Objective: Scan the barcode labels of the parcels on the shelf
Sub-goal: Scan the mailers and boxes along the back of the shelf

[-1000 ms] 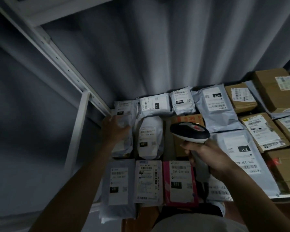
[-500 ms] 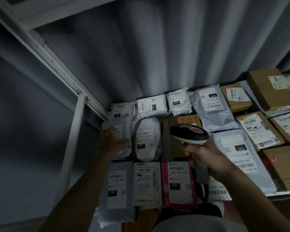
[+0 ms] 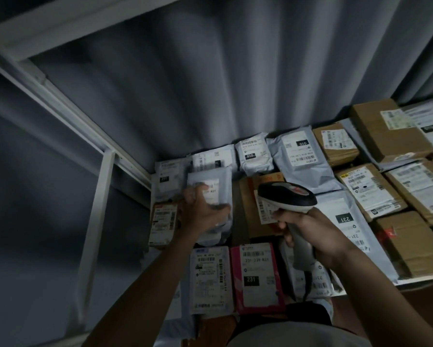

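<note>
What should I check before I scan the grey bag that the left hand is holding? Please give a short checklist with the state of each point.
1. Scanner gripped firmly by the right hand: ok.
2. Left hand holds the grey bag: ok.
3. Label on the bag faces up: ok.
4. Barcode free of fingers: not ok, the hand covers part of the label.
5. Scanner aimed at this bag: cannot tell; its head is over the brown box beside it.
6. Bag held still: cannot tell, the picture is blurred there.

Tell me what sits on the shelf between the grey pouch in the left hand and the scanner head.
In the head view, a brown cardboard box lies between the grey pouch held by the left hand and the scanner.
</note>
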